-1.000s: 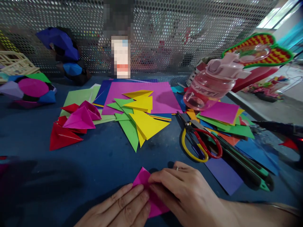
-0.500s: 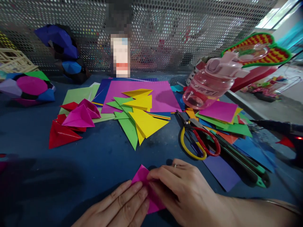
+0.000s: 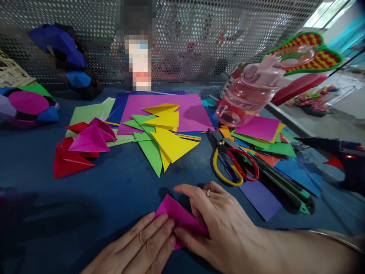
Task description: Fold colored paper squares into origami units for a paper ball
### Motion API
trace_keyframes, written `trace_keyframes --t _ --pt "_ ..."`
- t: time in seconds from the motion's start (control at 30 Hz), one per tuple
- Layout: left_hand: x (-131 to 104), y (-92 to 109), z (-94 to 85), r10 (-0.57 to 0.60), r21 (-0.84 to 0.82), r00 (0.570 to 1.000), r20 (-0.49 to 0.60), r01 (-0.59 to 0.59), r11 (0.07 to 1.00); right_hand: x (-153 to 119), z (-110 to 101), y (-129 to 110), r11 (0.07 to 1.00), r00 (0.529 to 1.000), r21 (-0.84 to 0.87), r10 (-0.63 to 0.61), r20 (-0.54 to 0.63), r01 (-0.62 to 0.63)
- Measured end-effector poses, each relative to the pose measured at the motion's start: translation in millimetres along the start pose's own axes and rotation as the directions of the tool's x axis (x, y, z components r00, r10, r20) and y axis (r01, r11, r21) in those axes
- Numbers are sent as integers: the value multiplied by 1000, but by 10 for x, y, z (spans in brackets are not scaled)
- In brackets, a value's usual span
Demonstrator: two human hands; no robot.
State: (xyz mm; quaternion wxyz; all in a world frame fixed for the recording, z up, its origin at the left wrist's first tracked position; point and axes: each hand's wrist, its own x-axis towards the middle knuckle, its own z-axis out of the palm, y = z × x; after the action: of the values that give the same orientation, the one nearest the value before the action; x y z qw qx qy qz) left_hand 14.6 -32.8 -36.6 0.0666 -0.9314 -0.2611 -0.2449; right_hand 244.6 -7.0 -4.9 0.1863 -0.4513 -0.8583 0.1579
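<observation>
A folded magenta paper (image 3: 182, 217) lies on the blue table at the front middle. My left hand (image 3: 139, 243) rests flat on its left side, fingers stretched out and pressing it down. Over its right side is my right hand (image 3: 211, 220), with the thumb on the paper and the index finger lifted and pointing left above the table. The right fingers are apart; the ring and a bracelet show on this arm. Part of the paper's lower edge is hidden by the hands. Just beyond lie folded yellow paper pieces (image 3: 176, 146) and green ones (image 3: 151, 152).
Red-and-yellow-handled scissors (image 3: 235, 167), a green-black cutter (image 3: 285, 186) and a glue gun (image 3: 339, 152) lie right. Folded magenta (image 3: 91, 137) and red pieces (image 3: 71, 163) sit left. A pink bottle (image 3: 248, 95) stands behind, before a perforated metal screen (image 3: 185, 38).
My right hand has opened, its index finger rising off the paper and stretching out, uncovering more of the magenta paper. My left hand stays pressed on it. The whole view has shifted slightly.
</observation>
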Motion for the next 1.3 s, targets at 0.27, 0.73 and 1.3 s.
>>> trace_keyframes --t 0.27,0.73,1.3 --pt "-3 -79 62 133 50 988 -80 -129 990 -53 7 17 993 998 -109 -44 -33 41" --pt "51 -38 48 47 -89 996 -74 -53 995 -315 -59 155 981 996 -179 68 -54 -77" --pt "124 -19 -48 33 -66 997 -67 -38 997 -302 -200 96 986 987 97 124 104 -134"
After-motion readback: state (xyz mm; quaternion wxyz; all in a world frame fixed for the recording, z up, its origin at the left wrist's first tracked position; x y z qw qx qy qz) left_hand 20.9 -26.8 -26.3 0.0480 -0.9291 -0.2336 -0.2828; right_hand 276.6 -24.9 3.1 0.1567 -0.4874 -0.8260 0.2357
